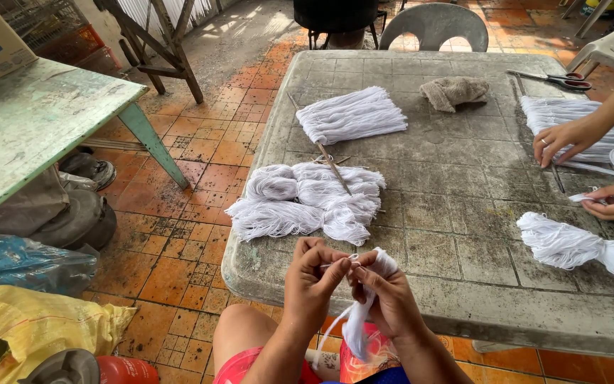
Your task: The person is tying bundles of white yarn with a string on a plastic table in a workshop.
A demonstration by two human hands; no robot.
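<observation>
White cotton yarn, a small bundle [365, 306] of fine strands, hangs limp over the person's lap at the near edge of the grey table [456, 213]. Right hand [391, 299] grips its folded top; left hand [312, 282] pinches a loose strand beside it.

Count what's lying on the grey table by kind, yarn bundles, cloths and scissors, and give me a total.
White yarn bundles: 4 (the flat bundle, the heap, one under a co-worker's hand, one at the right edge)
Brown cloth: 1
Red-handled scissors: 1
Total: 6
</observation>
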